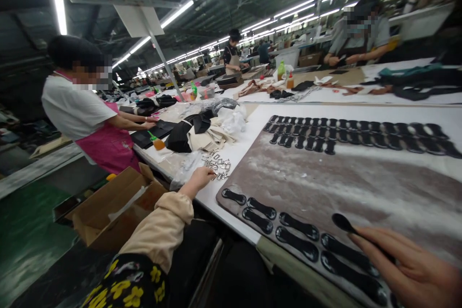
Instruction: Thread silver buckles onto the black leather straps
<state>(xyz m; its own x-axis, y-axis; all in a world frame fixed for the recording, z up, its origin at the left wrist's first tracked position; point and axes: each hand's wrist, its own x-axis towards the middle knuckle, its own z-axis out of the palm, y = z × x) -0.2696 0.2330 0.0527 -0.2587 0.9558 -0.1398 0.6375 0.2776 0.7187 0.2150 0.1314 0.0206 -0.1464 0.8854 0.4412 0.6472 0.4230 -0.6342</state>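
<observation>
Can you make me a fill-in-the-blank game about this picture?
The right hand holds a flat, round-ended strip coloured ____.
The left hand is at small, silvery frames made of ____.
The nearby worker's cloth apron is coloured ____.
The open brown box is made of ____.

Missing words: black; metal; pink; cardboard.

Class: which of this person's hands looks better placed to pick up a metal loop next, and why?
Probably the left: the left hand is right at the metal loops, while the right hand holds a black piece over the brown board, farther away.
</observation>
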